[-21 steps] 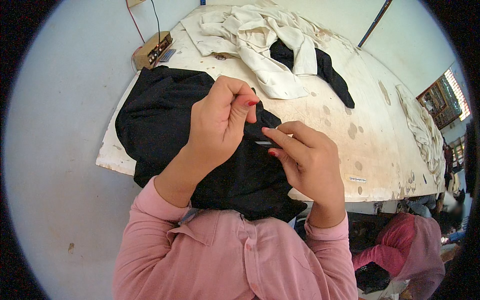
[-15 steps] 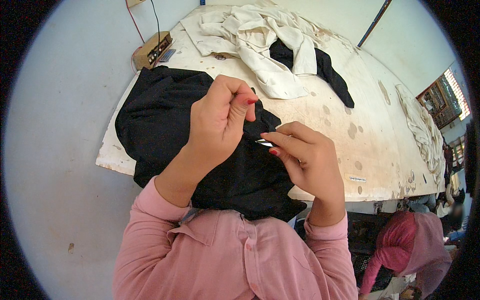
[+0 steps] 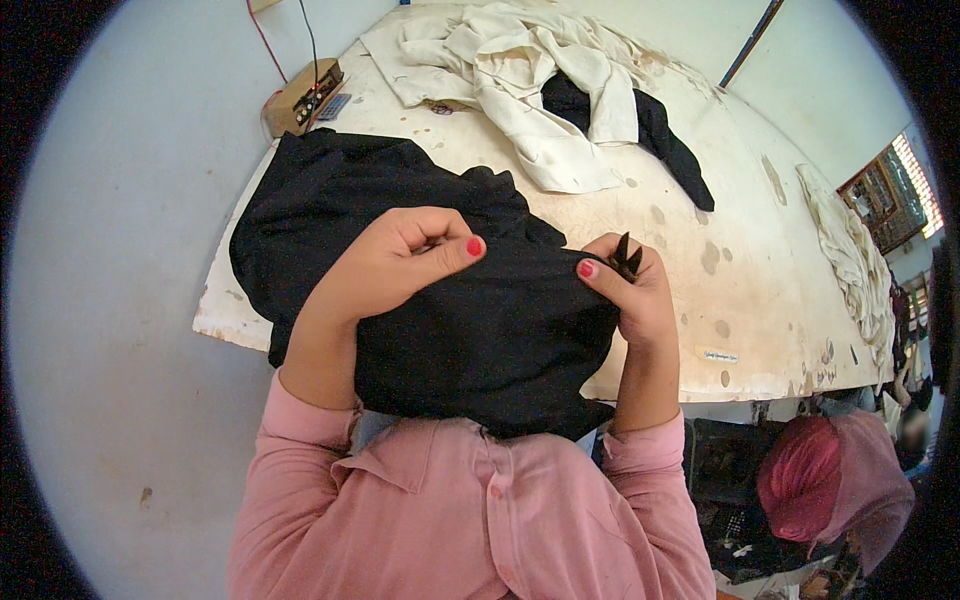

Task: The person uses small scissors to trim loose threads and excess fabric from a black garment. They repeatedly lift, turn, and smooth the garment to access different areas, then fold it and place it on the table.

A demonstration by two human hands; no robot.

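A large piece of black cloth (image 3: 480, 345) lies bunched over the near left of the table and hangs down in front of me. My left hand (image 3: 395, 262) is closed on its upper fold, thumb laid over curled fingers. At the right edge of the cloth, my right hand (image 3: 640, 298) pinches the fabric under its thumb. Small dark thread snips (image 3: 627, 262) are tucked in that same hand, their two pointed blades sticking up, apart from each other. The snips' handles are hidden in the palm. Between both hands the cloth is drawn fairly flat.
White garments (image 3: 560, 150) are heaped at the far side of the table (image 3: 740, 330), with a black sleeve-like piece (image 3: 670, 150) among them. More white cloth (image 3: 845, 250) lies along the right edge. A box with wires (image 3: 305, 98) stands far left. Another person (image 3: 840, 480) is bent over at lower right.
My left hand has come down onto the cloth, and my right hand has moved slightly right and now grips its edge. The snips have turned from pointing left to pointing up.
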